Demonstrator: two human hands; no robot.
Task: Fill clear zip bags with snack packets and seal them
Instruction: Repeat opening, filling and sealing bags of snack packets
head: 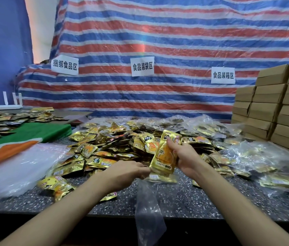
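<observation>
At centre, by the near counter edge: right hand point(184, 157) grip curled round a flat upright stack of glossy gold-foil snack packets point(166, 153); left hand point(124, 172) grip pinching the rim of a limp clear zip bag point(148, 210), which drapes over the speckled dark counter point(184, 197) edge. Behind lies a loose heap point(115, 139) of crinkled foil packets; to the right are filled bags point(264, 160) and stacked brown cardboard boxes point(271, 103).

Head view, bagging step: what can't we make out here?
All in the head view:
1) Packet count in the right hand: the front packet hides those behind it.
2) The clear zip bag: lower end cut off by the bottom edge, mouth hidden behind the packets.
3) Whether the left hand pinches the bag: too blurred.
4) Packet print: too small.
</observation>
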